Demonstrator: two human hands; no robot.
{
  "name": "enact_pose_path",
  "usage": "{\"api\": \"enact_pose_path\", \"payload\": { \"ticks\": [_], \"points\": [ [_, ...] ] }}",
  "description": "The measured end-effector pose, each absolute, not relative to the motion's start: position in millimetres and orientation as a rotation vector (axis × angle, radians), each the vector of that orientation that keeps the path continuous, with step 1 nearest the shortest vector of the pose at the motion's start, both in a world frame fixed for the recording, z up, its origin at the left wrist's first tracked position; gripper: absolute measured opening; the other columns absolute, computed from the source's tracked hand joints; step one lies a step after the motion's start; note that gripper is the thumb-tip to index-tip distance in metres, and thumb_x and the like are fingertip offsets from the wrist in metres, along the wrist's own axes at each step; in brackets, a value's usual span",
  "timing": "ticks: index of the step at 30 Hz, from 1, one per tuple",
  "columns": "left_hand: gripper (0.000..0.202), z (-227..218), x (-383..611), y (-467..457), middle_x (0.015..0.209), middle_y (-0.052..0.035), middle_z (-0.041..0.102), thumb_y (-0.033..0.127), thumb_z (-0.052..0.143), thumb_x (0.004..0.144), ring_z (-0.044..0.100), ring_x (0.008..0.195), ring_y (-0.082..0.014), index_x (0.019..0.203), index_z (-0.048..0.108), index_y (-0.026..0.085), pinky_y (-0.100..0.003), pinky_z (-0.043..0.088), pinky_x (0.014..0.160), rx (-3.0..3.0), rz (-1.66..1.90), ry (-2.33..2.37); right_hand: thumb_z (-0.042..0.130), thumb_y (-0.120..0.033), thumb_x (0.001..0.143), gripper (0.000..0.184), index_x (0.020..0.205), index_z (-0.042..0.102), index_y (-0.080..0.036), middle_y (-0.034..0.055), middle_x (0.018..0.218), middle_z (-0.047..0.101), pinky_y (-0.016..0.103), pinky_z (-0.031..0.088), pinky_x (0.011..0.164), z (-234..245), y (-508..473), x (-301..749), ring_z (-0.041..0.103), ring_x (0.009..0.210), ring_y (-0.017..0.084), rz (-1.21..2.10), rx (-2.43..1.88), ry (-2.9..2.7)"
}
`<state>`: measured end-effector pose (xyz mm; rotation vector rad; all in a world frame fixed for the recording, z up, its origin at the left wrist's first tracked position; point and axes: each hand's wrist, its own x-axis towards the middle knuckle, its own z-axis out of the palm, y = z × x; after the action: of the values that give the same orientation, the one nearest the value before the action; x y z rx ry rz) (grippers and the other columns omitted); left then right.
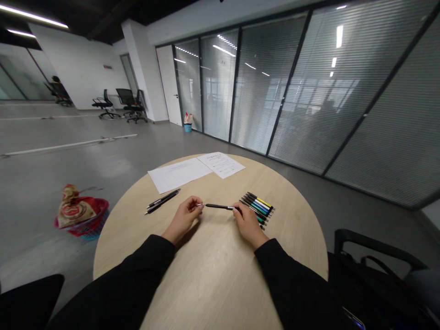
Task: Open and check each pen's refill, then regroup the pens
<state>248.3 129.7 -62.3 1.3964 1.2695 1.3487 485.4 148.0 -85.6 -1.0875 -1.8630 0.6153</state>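
Both my hands rest on a round wooden table [213, 275]. My right hand [248, 224] is closed round the back end of a black pen [220, 206] that lies level between my hands. My left hand [184, 217] pinches the pen's thin metal tip. Just right of my right hand lies a row of several pens [258, 205] with black, white, yellow, blue and green barrels. Two black pens [162, 201] lie side by side to the left of my left hand.
Two printed sheets of paper [197, 170] lie at the table's far edge. A red basket with a bag [80, 214] stands on the floor to the left. A black chair and bag [371, 275] sit at the right. Office chairs stand far back by the wall.
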Motion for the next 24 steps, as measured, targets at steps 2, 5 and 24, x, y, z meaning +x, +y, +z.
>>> {"api": "enact_pose_path", "payload": {
  "ticks": [2,5,24],
  "points": [
    [0.032,-62.1,247.8,130.2,0.076,0.0008,0.058,0.042,0.073,0.072,0.054,0.066,-0.0128,0.088,0.060,0.018,-0.024,0.044,0.062,1.407,1.350,1.279,0.047,-0.022,0.093,0.019,0.096,0.065,-0.019,0.0023,0.078,0.065,0.029,0.043,0.073,-86.0,148.8,485.9,0.059,0.076,0.019,0.615,-1.092,-1.859],
    [0.032,-63.7,246.4,132.3,0.076,0.0007,0.058,0.043,0.072,0.072,0.053,0.065,-0.0128,0.088,0.061,0.018,-0.024,0.043,0.061,1.419,1.349,1.290,0.047,-0.022,0.093,0.019,0.096,0.065,-0.019,0.0023,0.078,0.064,0.029,0.042,0.073,-85.8,149.3,486.6,0.059,0.076,0.019,0.603,-1.099,-1.857],
    [0.021,-82.4,221.8,142.4,0.091,-0.0105,0.068,0.024,0.053,0.084,0.063,0.086,-0.0254,0.089,0.072,0.018,-0.037,0.048,0.082,2.198,0.803,1.743,0.048,-0.022,0.092,0.017,0.093,0.065,-0.018,0.0043,0.083,0.067,0.029,0.042,0.074,-85.3,153.2,495.2,0.060,0.078,0.020,0.562,-1.179,-1.840]
  ]
}}
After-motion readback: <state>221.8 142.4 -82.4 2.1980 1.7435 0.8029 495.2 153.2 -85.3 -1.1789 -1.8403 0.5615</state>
